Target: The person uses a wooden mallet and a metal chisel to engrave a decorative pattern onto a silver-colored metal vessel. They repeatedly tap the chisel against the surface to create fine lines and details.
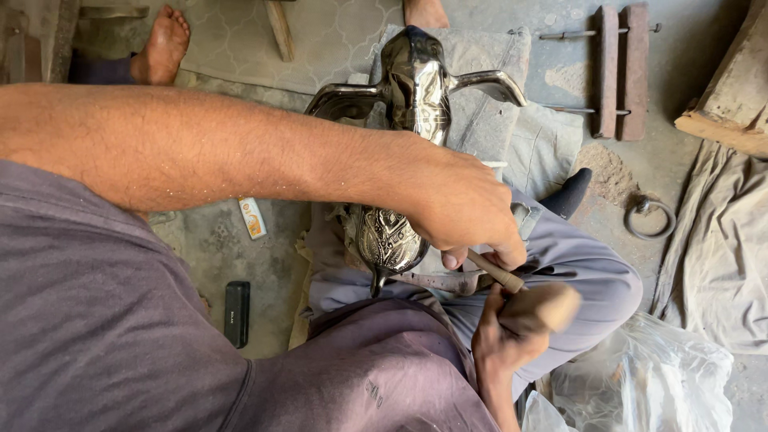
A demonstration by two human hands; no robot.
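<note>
Silvery engraved metal vessel (400, 160) is propped on the lap mid-frame; a thin punch (496, 272) is pinched in the left hand (468, 212), a wooden mallet (540, 308) clenched by the right hand (496, 340), lower right.

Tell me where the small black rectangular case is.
The black case lies on the floor at lower left of the head view, beside the person's knee, below the small orange packet.

Middle of the engraved silver metal vessel (412, 88) behind the left hand (464, 208); motion-blurred wooden mallet head (548, 306).
</note>
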